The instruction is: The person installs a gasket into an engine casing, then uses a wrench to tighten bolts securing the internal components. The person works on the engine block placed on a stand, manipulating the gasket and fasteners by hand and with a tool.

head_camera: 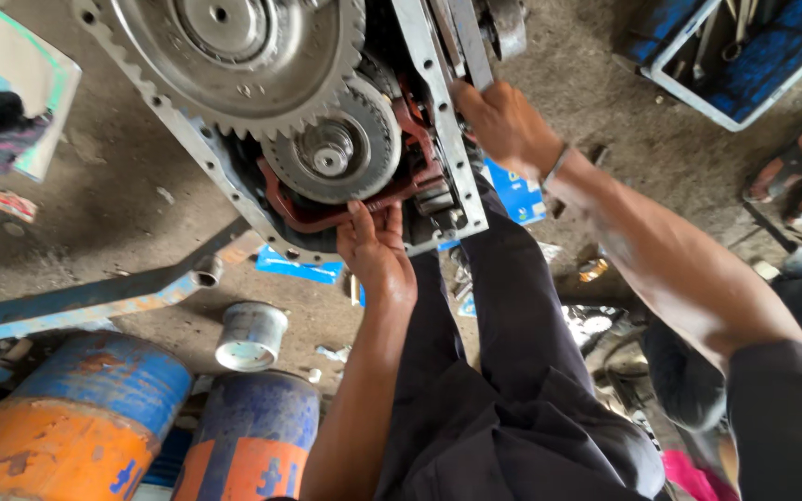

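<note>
An engine block with its timing gears exposed fills the top middle: a large toothed gear above a smaller gear, inside a grey metal housing flange with bolt holes. My left hand presses its fingers against the red lower edge of the housing just under the small gear. My right hand grips the right side of the housing, beside a flat metal bar that rises from it. What its fingers close on is hidden.
Two blue and orange drums stand at lower left, a metal cylinder sleeve near them. A blue steel frame arm runs left. A blue tool tray sits upper right; another person's sandalled foot is nearby.
</note>
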